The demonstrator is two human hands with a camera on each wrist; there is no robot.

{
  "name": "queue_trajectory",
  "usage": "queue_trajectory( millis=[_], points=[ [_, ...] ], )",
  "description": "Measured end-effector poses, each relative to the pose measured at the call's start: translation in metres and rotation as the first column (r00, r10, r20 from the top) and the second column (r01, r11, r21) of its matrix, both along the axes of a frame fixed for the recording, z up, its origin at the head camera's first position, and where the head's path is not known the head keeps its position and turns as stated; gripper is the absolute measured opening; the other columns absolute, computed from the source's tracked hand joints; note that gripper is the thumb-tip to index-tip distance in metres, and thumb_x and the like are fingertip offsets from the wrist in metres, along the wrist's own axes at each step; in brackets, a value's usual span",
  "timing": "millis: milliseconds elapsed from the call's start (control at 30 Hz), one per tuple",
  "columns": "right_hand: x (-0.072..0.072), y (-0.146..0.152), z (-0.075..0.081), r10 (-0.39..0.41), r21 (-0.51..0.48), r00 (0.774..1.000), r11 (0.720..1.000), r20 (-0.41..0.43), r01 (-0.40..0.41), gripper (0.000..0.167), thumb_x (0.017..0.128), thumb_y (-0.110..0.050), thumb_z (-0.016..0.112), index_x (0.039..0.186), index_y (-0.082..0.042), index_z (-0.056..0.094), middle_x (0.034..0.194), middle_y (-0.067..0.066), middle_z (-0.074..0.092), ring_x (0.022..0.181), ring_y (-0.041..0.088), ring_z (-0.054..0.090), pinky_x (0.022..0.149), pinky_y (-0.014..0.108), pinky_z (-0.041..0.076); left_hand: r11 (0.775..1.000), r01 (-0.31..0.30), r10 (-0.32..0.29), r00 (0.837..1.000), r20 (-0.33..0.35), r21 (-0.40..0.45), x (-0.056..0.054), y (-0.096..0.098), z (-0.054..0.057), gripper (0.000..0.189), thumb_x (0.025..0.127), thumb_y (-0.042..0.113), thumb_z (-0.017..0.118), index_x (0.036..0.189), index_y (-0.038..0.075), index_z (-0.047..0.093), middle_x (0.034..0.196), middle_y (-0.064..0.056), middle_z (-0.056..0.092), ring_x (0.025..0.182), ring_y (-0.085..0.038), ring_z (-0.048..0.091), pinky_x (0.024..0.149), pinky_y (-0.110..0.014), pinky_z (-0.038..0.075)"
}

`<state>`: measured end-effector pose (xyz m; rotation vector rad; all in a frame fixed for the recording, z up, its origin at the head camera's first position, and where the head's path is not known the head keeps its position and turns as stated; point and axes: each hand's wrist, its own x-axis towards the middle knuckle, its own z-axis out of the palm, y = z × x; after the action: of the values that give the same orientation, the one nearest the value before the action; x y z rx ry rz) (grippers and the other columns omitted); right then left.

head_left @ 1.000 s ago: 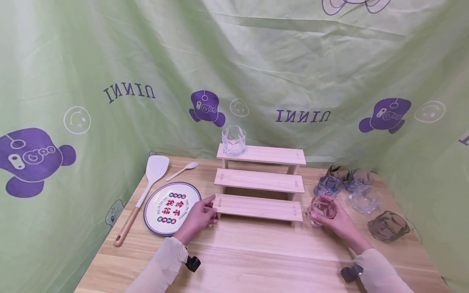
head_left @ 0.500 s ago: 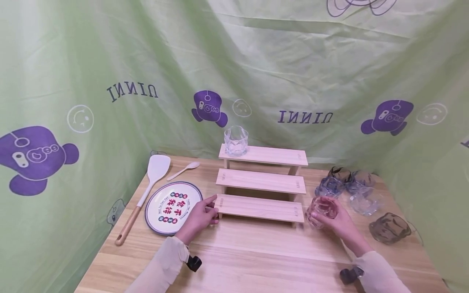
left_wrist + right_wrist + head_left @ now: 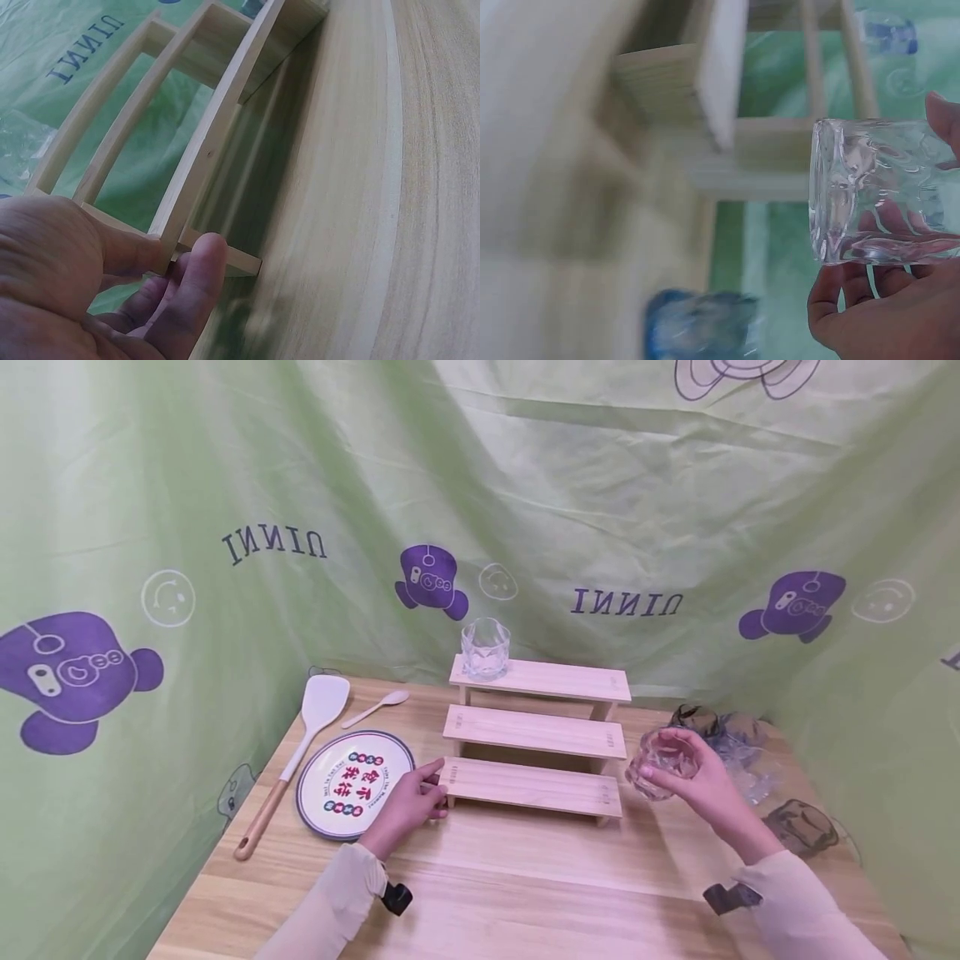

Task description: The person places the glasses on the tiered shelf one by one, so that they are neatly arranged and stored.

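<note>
My right hand (image 3: 712, 789) grips a clear faceted glass tumbler (image 3: 651, 767) to the right of a three-tier wooden stand (image 3: 525, 785). In the right wrist view the tumbler (image 3: 877, 195) lies between the thumb and the fingers (image 3: 829, 300), held off the table. My left hand (image 3: 405, 806) pinches the left end of the lowest tier; the left wrist view has the thumb on the board (image 3: 191, 172) and the fingers below it. Another clear tumbler (image 3: 486, 653) stands upright on the top tier's left end.
Several tinted and clear glasses, among them a dark one (image 3: 696, 718) and a brown one (image 3: 801, 827), stand at the right. A round plate (image 3: 318, 814), a white spatula with wooden handle (image 3: 324, 703) and a small white spoon (image 3: 392, 698) lie left. Green cloth hangs behind.
My right hand has raised the tumbler up and slightly away, and its forearm now hides part of the glasses at the right. The left hand stays on the stand.
</note>
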<state>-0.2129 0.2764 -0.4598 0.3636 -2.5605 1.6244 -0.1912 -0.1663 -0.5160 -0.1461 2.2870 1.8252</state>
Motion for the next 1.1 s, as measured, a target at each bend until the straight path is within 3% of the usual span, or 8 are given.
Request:
queue_trajectory(
  millis=[233,433,600,833,1100],
  points=[
    [-0.028,-0.035,0.036,0.056,0.012,0.998,0.998,0.037,-0.056,0.070,0.085,-0.022,0.085,0.141,-0.004,0.048,0.134,0.013,0.055,0.115,0.024,0.055,0.093,0.017,0.051,1.000,-0.008,0.008,1.000,-0.001,-0.014,0.001,-0.005,-0.004,0.058,0.099,-0.003,0.059,0.154,0.002,0.040,0.117,-0.020,0.053,0.092,-0.027,0.064,0.072,-0.033,0.065],
    [-0.063,-0.075,0.058,0.132,-0.012,0.990,0.991,0.054,-0.131,0.076,0.082,-0.029,0.088,0.142,-0.006,0.047,0.134,0.011,0.057,0.119,0.029,0.055,0.101,0.033,0.053,1.000,-0.009,0.009,1.000,0.008,-0.005,0.004,-0.008,-0.009,0.060,0.098,-0.004,0.059,0.154,0.003,0.040,0.119,-0.020,0.051,0.092,-0.028,0.064,0.071,-0.033,0.065],
    [-0.094,-0.106,0.074,0.151,-0.038,0.988,0.988,0.034,-0.150,0.076,0.079,-0.031,0.090,0.140,-0.008,0.050,0.134,0.011,0.057,0.120,0.029,0.055,0.105,0.045,0.051,1.000,-0.003,0.003,1.000,0.005,0.007,0.003,-0.006,-0.009,0.059,0.098,-0.003,0.060,0.154,0.003,0.041,0.120,-0.020,0.052,0.092,-0.026,0.064,0.071,-0.032,0.065],
    [-0.124,-0.137,0.081,0.155,-0.004,0.987,0.988,0.033,-0.155,0.082,0.077,-0.036,0.090,0.141,-0.005,0.047,0.135,0.012,0.056,0.122,0.030,0.055,0.109,0.045,0.047,1.000,0.003,-0.003,1.000,0.003,0.023,0.000,-0.002,-0.011,0.059,0.098,-0.003,0.060,0.153,0.003,0.041,0.117,-0.019,0.053,0.091,-0.025,0.064,0.071,-0.032,0.065],
    [-0.142,-0.153,0.080,0.148,0.011,0.988,0.989,0.053,-0.149,0.083,0.076,-0.037,0.091,0.141,-0.008,0.048,0.133,0.007,0.055,0.121,0.027,0.054,0.111,0.045,0.044,1.000,-0.009,0.011,0.999,-0.049,0.025,-0.002,-0.002,-0.007,0.057,0.096,-0.007,0.061,0.150,-0.002,0.044,0.112,-0.018,0.053,0.086,-0.022,0.064,0.077,-0.034,0.065]
  ],
)
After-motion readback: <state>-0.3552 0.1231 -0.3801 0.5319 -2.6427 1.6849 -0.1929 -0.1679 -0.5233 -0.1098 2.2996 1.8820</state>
